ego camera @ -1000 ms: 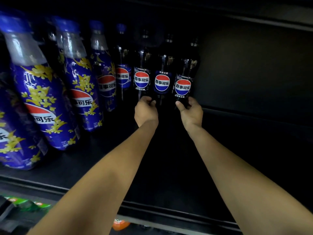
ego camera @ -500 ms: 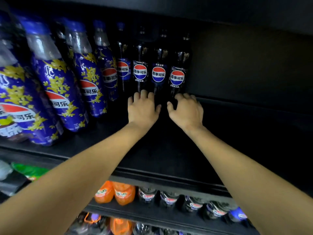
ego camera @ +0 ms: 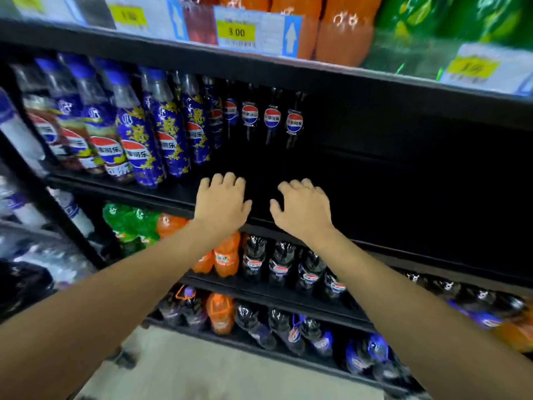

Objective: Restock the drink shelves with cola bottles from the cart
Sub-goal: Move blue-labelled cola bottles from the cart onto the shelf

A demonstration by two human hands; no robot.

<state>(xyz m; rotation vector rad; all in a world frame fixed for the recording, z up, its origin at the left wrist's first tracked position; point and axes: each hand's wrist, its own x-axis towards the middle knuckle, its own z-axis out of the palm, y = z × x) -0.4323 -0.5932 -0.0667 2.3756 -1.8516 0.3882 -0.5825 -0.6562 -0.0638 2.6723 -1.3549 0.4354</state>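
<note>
Cola bottles (ego camera: 272,119): four dark ones with round red, white and blue labels, upright in a row at the back of the middle shelf (ego camera: 403,203), well apart from both hands.
Blue floral cola bottles (ego camera: 138,140): packed in rows on the left part of the middle shelf, touching one another.
Left hand (ego camera: 222,203): palm down over the front of the middle shelf; fingers (ego camera: 229,180) loosely spread, slightly bent, holding nothing.
Orange soda bottles (ego camera: 227,255): one level below the middle shelf, under the left wrist.
Price tag (ego camera: 236,31): yellow, reads 3.00, on the edge above the middle shelf.
Right hand (ego camera: 302,209): palm down over the front of the middle shelf; fingers spread, tips curled, holding nothing.
</note>
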